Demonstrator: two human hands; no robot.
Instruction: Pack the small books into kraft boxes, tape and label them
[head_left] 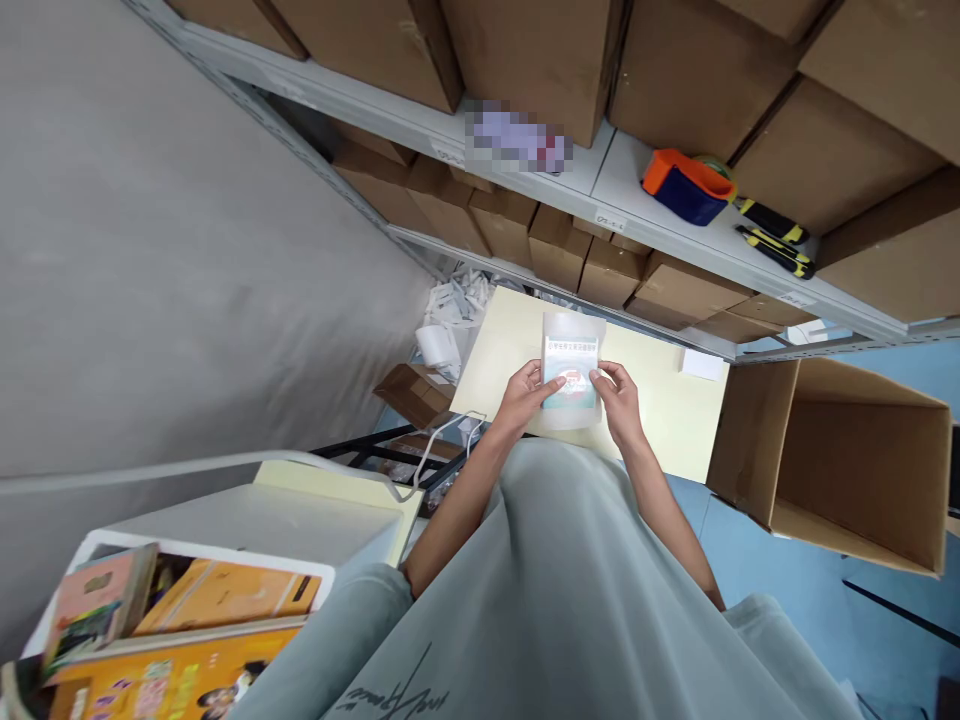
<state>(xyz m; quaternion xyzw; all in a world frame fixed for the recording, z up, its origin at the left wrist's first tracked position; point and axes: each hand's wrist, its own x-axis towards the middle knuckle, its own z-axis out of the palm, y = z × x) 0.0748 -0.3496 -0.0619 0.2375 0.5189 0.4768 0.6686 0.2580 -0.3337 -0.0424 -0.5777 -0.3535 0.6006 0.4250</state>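
Between my two hands is a small booklet (571,372) with a pale green cover and a red picture, in what looks like a translucent sleeve that reaches past its top and bottom. My left hand (523,396) grips its left edge, thumb flat on the front. On the opposite edge, my right hand (618,398) pinches it the same way, thumb on the cover. The fingers behind it are mostly hidden. Below lies a cream-coloured table (660,420), with a white slip or small box (702,364) near its far right corner.
An open cardboard box (847,460) stands right of the table. Shelves (630,225) of brown cartons rise ahead, holding an orange and blue tape dispenser (690,187) and utility knives (776,250). A white bin of books (217,600) is at lower left. Crumpled white waste (457,305) lies beyond the table's left edge.
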